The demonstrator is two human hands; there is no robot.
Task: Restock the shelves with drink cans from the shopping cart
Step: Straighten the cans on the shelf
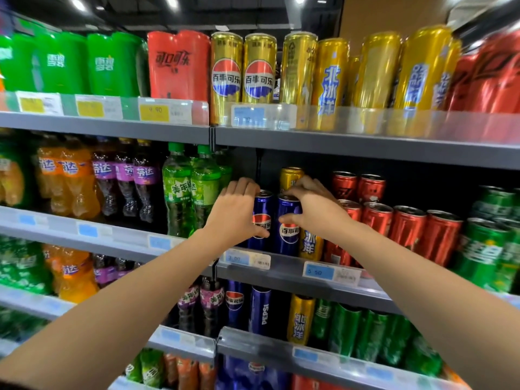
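The left hand (pixel 239 212) wraps round the left blue Pepsi can (pixel 261 220), thumb across the logo and fingers curled behind its upper part. The right hand (pixel 306 209) grips the right blue Pepsi can (pixel 288 225) beside it, fingers hooked over the rim and thumb low against the side. Both cans stand upright at the front of the middle shelf (pixel 323 273), touching or nearly so, above the blue price tag (pixel 247 259).

The step looks like seating this pair in the Pepsi lane. To do it well, keep each can vertical and slide it along the shelf floor, not lifted, so the bases stay flat and neither tips into its neighbour. Turn the logos to face outward and bring both fronts level with the shelf lip.

Just right of the right hand stands a gold Beibingyang can (pixel 311 243), with another gold can (pixel 291 178) behind; the right knuckles sit close to them, so the release should go straight back toward the person. Green soda bottles (pixel 191 190) crowd the left side, red Coca-Cola cans (pixel 408 226) farther right. The shopping cart is not in view.
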